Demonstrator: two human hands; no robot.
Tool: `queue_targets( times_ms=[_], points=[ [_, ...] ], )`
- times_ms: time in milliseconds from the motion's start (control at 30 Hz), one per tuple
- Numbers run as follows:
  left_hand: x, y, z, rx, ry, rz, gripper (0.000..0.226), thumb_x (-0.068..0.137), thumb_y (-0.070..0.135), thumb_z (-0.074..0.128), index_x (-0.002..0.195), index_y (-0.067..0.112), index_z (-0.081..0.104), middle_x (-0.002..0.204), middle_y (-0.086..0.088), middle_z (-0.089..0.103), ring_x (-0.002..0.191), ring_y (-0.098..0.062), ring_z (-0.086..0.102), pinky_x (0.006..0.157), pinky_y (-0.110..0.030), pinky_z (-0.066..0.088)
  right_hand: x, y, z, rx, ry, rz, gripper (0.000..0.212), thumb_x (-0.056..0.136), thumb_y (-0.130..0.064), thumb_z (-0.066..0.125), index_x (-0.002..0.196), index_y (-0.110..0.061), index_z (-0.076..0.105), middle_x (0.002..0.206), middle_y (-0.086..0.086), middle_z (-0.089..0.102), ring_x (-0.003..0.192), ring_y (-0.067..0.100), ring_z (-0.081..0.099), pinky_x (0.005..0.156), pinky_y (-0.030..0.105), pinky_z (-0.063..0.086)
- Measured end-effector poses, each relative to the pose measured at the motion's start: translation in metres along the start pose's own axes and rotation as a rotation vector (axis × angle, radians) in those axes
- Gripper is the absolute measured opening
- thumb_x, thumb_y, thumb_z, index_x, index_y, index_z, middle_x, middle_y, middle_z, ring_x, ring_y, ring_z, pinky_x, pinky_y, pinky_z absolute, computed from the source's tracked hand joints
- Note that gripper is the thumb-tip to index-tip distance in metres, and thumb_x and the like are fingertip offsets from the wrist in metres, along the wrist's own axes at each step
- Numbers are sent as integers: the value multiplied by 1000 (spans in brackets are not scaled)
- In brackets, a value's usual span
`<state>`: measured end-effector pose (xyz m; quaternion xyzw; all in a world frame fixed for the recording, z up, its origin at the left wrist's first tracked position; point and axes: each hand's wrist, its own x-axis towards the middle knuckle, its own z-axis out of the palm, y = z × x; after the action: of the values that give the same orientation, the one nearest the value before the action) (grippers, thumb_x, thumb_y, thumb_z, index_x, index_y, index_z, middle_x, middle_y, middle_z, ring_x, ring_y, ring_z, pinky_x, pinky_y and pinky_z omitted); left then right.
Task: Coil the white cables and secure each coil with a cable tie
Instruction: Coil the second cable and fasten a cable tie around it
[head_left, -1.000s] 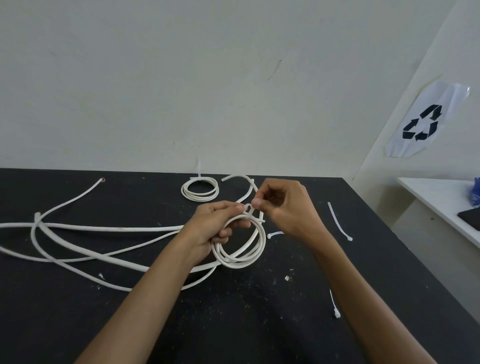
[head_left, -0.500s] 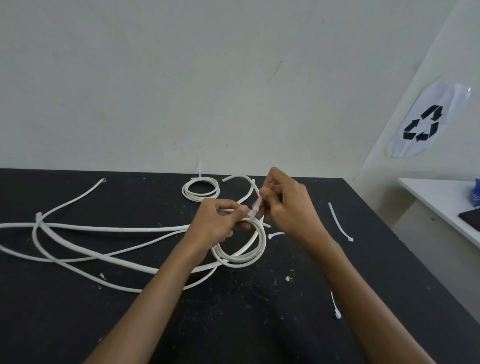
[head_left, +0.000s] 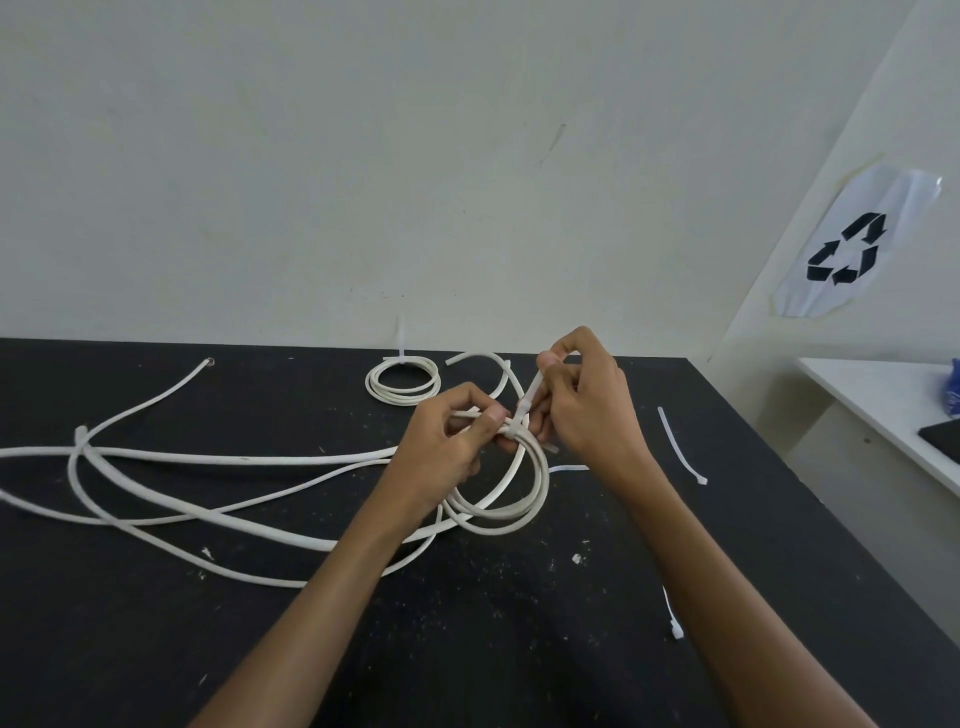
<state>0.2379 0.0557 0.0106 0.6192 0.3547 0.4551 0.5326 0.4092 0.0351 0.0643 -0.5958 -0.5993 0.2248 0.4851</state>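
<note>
Nearest me I see a matte black tabletop (head_left: 467, 649), dusted with pale flecks and scuffs, with one loose cable tie (head_left: 671, 614) lying near its right edge. Both forearms reach in from below. Farther in, thick white cables (head_left: 218, 499) sprawl in long smooth curves across the left half, crossing one another. At the centre sits the coil (head_left: 511, 512), a few round turns of the same rubbery cord, its lower arc resting on the tabletop and its top lifted. My left hand (head_left: 447, 452) has its fingers curled round the top of that coil, thumb pressing the turns together. My right hand (head_left: 584, 405) is just beside it, thumb and forefinger pinching the tail of a thin translucent tie strap (head_left: 527, 397) that runs up at a slant from the bundle. To the right, well apart, a second spare tie (head_left: 680, 444) lies gently bowed. Near the far edge rests a small finished coil (head_left: 402, 382) with its tie tail standing upright. Beyond is a plain off-white wall (head_left: 363, 156); on the right wall hangs a recycling sign (head_left: 852, 249), above a white side shelf (head_left: 883, 400).
</note>
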Motion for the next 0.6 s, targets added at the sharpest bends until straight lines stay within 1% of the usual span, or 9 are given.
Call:
queue_targets(
  times_ms=[67,133,200,233,300,367,433,533,600],
  points=[
    [-1,1,1,5,25,29,21,108,15,61,93,-1,62,85,-25,74,47,-15,42,46,-24,35,1,1,0,24,19,9,10,113,-17,51,105,-10,50,64,13,73,48,33,68,46,37,56],
    [-1,1,1,37,27,53,23,107,19,64,90,3,65,85,-29,70,53,-22,43,49,-30,36,1,1,-1,26,28,11,11,113,-18,53,106,-11,52,63,13,73,46,30,67,44,32,54],
    [0,0,0,82,21,59,24,106,21,66,87,5,67,80,-32,63,57,-24,45,53,-34,38,2,1,-1,17,24,1,9,112,-18,55,107,-10,53,63,11,73,44,27,67,44,30,53],
    [1,0,0,94,17,51,25,105,21,67,86,5,66,75,-31,60,58,-23,45,55,-35,38,2,1,-1,5,18,-13,9,112,-18,55,107,-10,53,62,10,72,44,26,67,44,31,54],
    [2,0,0,113,3,26,26,105,18,66,84,4,62,66,-21,54,59,-23,44,55,-34,37,2,2,0,-40,6,-59,9,112,-19,55,106,-12,52,63,10,72,44,26,66,44,34,54],
    [3,2,1,111,-22,-1,28,106,18,65,84,2,57,65,-14,50,60,-23,41,53,-31,36,3,2,1,-104,-6,-123,10,112,-20,53,103,-16,50,64,9,71,44,23,63,46,37,54],
    [4,5,2,92,-39,-21,30,106,18,66,85,0,55,66,-12,48,58,-22,40,51,-28,35,4,0,3,-165,-13,-183,11,113,-22,50,102,-18,49,63,9,69,45,22,61,48,38,52],
    [5,8,2,62,-33,-43,26,105,17,67,87,2,56,64,-5,51,52,-15,42,49,-25,36,8,-2,1,-220,-19,-205,11,113,-22,50,103,-18,49,60,9,67,44,18,58,48,34,47],
    [5,9,1,41,-16,-47,21,106,15,65,92,2,57,67,-2,53,51,-13,44,49,-24,36,9,-5,-2,-178,-24,-179,11,113,-22,51,104,-15,51,59,8,68,42,18,60,45,30,49]
  ],
)
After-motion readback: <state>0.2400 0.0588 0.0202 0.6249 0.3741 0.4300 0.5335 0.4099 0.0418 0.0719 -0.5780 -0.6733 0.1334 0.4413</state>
